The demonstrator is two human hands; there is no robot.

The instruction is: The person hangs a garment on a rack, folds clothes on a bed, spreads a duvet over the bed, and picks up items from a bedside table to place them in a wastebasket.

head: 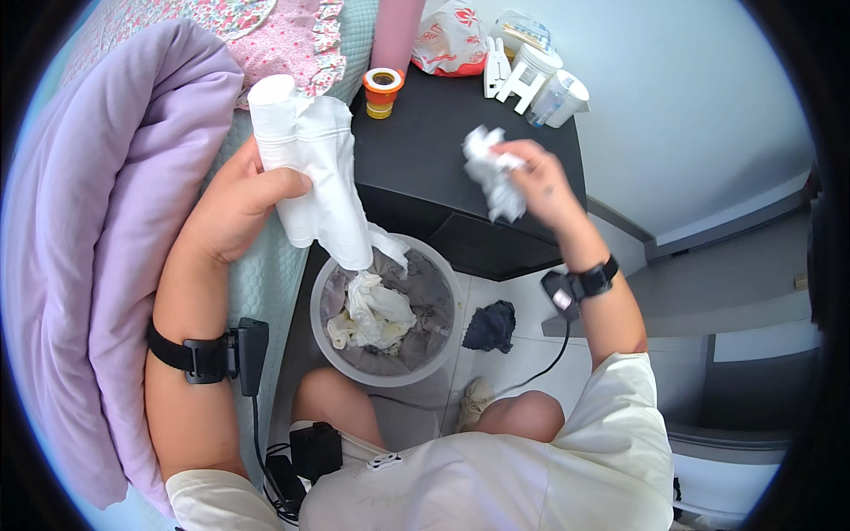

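Observation:
My left hand [249, 192] grips a roll of white tissue paper [282, 159] by its side, the thumb across the front, with a loose length hanging down over the near rim of a round waste bin [453, 312]. Inside the lined bin lie crumpled white tissues [378, 312]. Over the front part of a black bedside cabinet [431, 152], my right hand [538, 179] pinches a crumpled piece of white tissue [495, 176]; both are somewhat blurred.
On the cabinet stand an orange-lidded container [382, 93], a red and white plastic bag [451, 40] and white cups [568, 99]. A lilac quilt [133, 199] covers the bed at left. A dark crumpled cloth [490, 326] lies on the floor beside the bin.

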